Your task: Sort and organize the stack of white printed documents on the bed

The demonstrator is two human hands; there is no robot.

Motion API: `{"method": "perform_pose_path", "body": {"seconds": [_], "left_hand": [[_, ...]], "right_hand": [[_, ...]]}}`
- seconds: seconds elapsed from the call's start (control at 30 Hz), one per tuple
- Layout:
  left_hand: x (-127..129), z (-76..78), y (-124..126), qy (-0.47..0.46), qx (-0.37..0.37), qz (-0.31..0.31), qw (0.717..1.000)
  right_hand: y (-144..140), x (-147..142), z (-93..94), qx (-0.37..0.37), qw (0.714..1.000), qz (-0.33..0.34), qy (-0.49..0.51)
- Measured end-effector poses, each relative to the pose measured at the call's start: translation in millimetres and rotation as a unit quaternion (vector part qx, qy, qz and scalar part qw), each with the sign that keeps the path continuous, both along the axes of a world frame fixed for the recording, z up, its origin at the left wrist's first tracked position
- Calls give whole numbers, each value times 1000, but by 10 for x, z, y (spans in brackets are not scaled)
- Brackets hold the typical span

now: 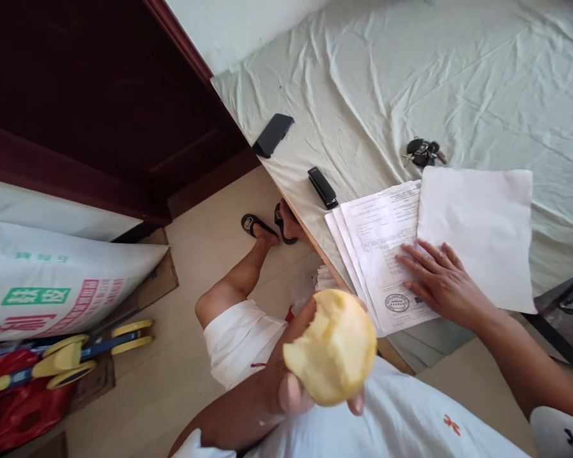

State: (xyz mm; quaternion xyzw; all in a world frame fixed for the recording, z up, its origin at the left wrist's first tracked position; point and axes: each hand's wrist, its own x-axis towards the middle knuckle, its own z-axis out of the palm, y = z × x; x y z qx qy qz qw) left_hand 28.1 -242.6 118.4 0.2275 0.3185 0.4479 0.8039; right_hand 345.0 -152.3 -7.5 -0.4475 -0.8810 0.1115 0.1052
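Observation:
Close to the camera, my left hand (296, 388) grips a bitten apple (337, 350) with yellow skin and pale flesh. Part of that hand is hidden behind the fruit. My right hand (442, 283) lies flat with its fingers apart, across printed papers (377, 229) and a blank white sheet (477, 222) that overlaps them. A round black stamp (397, 303) shows on the top printed page, left of the fingers. Beyond the papers lies a black stapler (323, 187).
A pale wrinkled cloth (363, 95) covers the table. On it are a black phone-like object (273, 135) and a bunch of keys (424, 151). A large white sack (52, 280) and a yellow-and-blue wheeled object (67, 359) stand on the left. Below are sandalled feet (262, 229).

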Motion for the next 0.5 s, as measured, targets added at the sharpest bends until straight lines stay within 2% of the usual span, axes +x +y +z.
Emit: {"method": "perform_pose_path", "body": {"seconds": [0.13, 0.33, 0.5], "left_hand": [[-118, -38, -30, 9, 30, 17, 999], [-198, -174, -61, 54, -30, 52, 997], [-174, -280, -86, 79, -63, 92, 991]], "right_hand": [[29, 114, -37, -5, 999, -40, 2], [20, 198, -56, 1, 997, -82, 14], [-4, 109, -44, 30, 995, -89, 32]]}}
